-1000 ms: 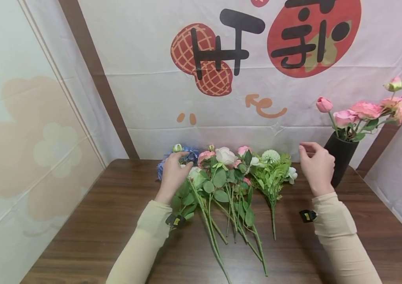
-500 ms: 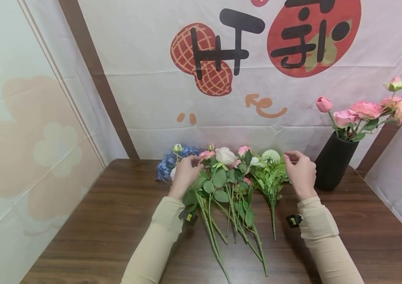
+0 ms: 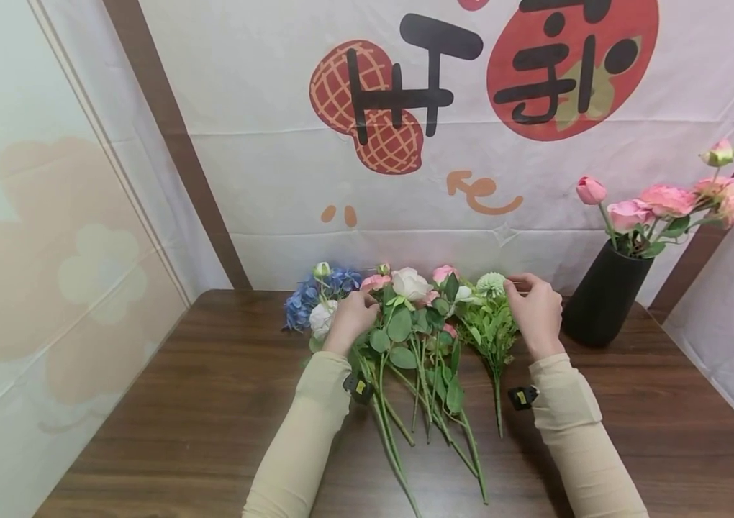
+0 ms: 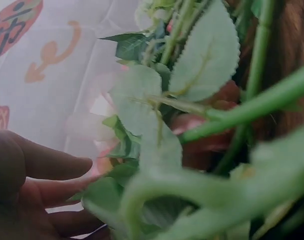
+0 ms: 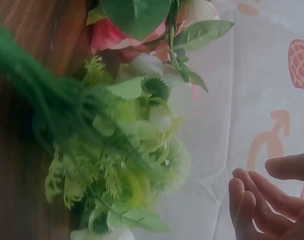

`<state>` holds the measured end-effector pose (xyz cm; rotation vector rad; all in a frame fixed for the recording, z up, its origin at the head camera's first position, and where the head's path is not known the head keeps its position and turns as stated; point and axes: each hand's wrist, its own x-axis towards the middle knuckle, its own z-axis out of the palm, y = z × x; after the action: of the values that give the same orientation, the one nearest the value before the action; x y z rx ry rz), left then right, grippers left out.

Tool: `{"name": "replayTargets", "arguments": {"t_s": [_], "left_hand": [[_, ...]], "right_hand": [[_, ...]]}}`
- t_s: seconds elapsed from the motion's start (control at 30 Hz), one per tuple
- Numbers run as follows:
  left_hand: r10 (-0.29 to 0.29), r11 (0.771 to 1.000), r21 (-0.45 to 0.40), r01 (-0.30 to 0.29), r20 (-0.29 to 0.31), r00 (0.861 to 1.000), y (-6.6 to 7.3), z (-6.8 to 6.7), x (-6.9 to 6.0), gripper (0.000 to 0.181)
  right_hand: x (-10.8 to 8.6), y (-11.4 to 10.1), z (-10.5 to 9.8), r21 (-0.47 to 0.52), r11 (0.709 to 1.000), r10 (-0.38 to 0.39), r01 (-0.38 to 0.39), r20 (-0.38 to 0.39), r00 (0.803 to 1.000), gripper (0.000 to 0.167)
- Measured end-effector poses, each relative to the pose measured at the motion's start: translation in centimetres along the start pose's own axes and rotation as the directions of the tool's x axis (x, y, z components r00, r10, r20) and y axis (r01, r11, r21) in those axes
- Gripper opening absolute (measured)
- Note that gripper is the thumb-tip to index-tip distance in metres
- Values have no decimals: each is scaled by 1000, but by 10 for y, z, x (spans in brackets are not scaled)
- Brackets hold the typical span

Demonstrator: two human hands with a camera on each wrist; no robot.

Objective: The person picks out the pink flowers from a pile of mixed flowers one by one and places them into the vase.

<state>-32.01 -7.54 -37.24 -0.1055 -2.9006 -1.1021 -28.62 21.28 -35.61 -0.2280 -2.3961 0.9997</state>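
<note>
Cut flowers lie in a row along the table's back, stems toward the front. My left hand (image 3: 352,320) is over their left part, beside a white bloom (image 3: 323,319) and the pink flower (image 3: 375,282); in the left wrist view its relaxed fingers (image 4: 57,162) are at green leaves (image 4: 137,100), and contact is unclear. My right hand (image 3: 537,313) hovers at the right edge of the green bunch (image 3: 488,324), by its pale green round bloom (image 3: 491,284). In the right wrist view, the loosely bent fingers (image 5: 261,200) hold nothing, apart from the bunch (image 5: 122,165).
A black vase (image 3: 608,296) with pink flowers (image 3: 667,200) stands at the back right. Blue flowers (image 3: 302,302) lie at the left end of the row. A printed cloth (image 3: 263,180) hangs behind the wooden table (image 3: 198,403).
My left hand has moved right, uncovering the blue flowers and white bloom. My right hand has moved left from beside the vase to the green bunch. The flowers look unmoved.
</note>
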Motion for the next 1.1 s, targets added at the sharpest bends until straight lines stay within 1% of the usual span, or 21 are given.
{"name": "replayTargets", "arguments": {"t_s": [0.17, 0.2, 0.3, 0.37, 0.47, 0.53, 0.63, 0.73, 0.93, 1.03, 1.1], "left_hand": [[5, 998, 55, -9, 80, 997, -3, 4, 3, 24], [11, 997, 71, -18, 99, 995, -3, 5, 4, 25], [26, 993, 110, -40, 128, 991, -2, 6, 5, 30], [49, 983, 168, -70, 128, 991, -1, 7, 5, 30], [66, 965, 247, -90, 105, 992, 0, 10, 4, 27], [73, 953, 286, -98, 97, 993, -1, 13, 3, 24], [88, 942, 316, -112, 91, 992, -2, 18, 3, 23], [88, 942, 316, -113, 92, 992, -3, 20, 3, 21], [56, 965, 250, -80, 99, 994, -5, 21, 2, 14], [48, 975, 212, -66, 88, 995, -7, 21, 2, 8], [40, 981, 189, -54, 74, 996, -8, 21, 3, 8]], "right_hand": [[0, -5, 4, 10, 1000, -5, 5, 13, 1000, 31], [0, -6, 5, 14, 1000, -1, 0, 17, 1000, 31], [0, -8, 8, 29, 1000, 7, -8, 22, 1000, 31], [1, -10, 9, 44, 999, 11, -12, 23, 1000, 32], [1, -13, 12, 56, 998, 15, -17, 21, 1000, 32], [1, -15, 14, 62, 998, 17, -19, 27, 999, 31], [0, -19, 17, 74, 997, 4, -6, 30, 1000, 30], [0, -24, 20, 97, 995, -18, 16, 26, 999, 28], [-1, -28, 23, 92, 995, -34, 30, 38, 999, 27], [-1, -28, 24, 93, 995, -32, 28, 39, 999, 27], [-1, -28, 24, 92, 995, -30, 27, 38, 999, 28]]}}
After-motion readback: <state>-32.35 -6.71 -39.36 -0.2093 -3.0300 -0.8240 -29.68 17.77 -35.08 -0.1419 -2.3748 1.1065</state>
